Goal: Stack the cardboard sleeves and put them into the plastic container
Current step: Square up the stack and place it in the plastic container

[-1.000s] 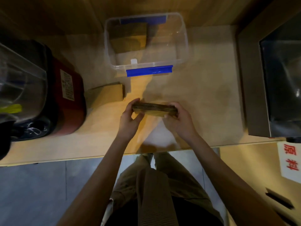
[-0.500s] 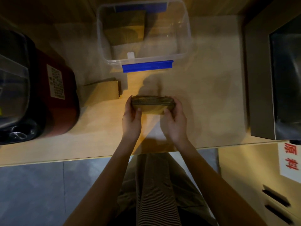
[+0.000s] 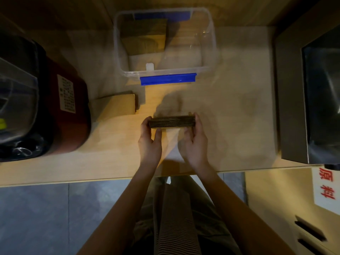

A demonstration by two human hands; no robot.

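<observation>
A stack of flat brown cardboard sleeves point(image 3: 172, 122) is held edge-on above the wooden counter, level and squared up. My left hand point(image 3: 150, 142) grips its left end and my right hand point(image 3: 196, 142) grips its right end. The clear plastic container point(image 3: 209, 68) with blue clips stands open at the back of the counter, beyond the stack. Inside it, in the left half, lies another pile of cardboard sleeves point(image 3: 144, 38). A further pile of sleeves point(image 3: 117, 105) lies on the counter, left of my hands.
A red appliance with a clear lid point(image 3: 60, 115) stands at the left. A dark metal machine point(image 3: 309, 100) fills the right side. The counter's front edge point(image 3: 92, 179) runs just below my wrists. A white sign with red characters point(image 3: 325, 186) hangs at the lower right.
The stack has been turned level and squared between both hands. It sits slightly farther from the counter's front edge than a second ago.
</observation>
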